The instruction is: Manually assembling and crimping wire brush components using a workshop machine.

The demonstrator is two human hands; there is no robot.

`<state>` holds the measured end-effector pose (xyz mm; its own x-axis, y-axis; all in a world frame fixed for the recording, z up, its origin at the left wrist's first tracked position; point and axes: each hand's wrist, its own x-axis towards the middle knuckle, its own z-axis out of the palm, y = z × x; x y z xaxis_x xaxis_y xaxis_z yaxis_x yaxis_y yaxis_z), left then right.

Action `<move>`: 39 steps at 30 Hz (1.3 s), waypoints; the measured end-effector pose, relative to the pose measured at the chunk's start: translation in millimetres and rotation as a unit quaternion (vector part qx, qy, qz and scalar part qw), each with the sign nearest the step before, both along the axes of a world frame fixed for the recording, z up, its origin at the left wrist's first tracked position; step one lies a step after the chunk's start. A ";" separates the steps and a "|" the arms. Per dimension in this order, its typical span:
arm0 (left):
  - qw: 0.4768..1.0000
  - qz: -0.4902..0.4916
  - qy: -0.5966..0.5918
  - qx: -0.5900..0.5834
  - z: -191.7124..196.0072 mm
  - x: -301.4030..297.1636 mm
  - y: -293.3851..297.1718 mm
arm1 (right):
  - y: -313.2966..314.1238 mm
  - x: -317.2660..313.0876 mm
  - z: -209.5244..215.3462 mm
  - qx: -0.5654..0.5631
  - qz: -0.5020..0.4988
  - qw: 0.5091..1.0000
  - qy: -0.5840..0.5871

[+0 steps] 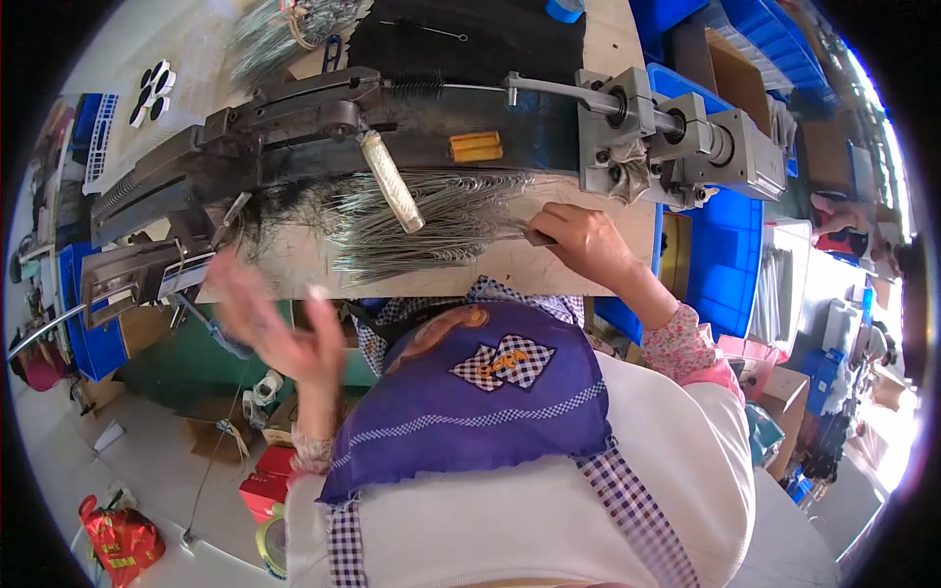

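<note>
My left hand is raised in front of the table's edge, near the left end of the metal machine. Motion blurs it, but its fingers and thumb stand apart with nothing seen between them. Over the table's right side, my right hand pinches a small dark flat piece, whose kind I cannot make out. It is beside the looped ends of a heap of thin metal wires. Behind, a twisted wire with black bristles stretches from the machine's jaws to the hook on the spindle.
A wrapped handle juts from the machine over the wires. A yellow-orange block lies on the dark surface. Loose black bristles litter the table's left. Blue bins stand at the right; another wire bundle lies far left.
</note>
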<state>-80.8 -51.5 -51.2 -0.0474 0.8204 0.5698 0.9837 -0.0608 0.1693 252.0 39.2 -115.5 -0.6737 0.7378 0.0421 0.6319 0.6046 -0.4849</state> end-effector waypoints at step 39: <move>0.311 -0.260 -0.892 -0.201 72.9 53.8 66.6 | 99.1 -86.2 113.1 0.276 0.086 0.957 0.013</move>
<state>-27.0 15.1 21.7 0.2039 0.9694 -0.1363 -0.8224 0.2452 0.5134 165.8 138.2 -2.4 -0.7765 0.4760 0.4128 0.4917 0.8675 -0.0754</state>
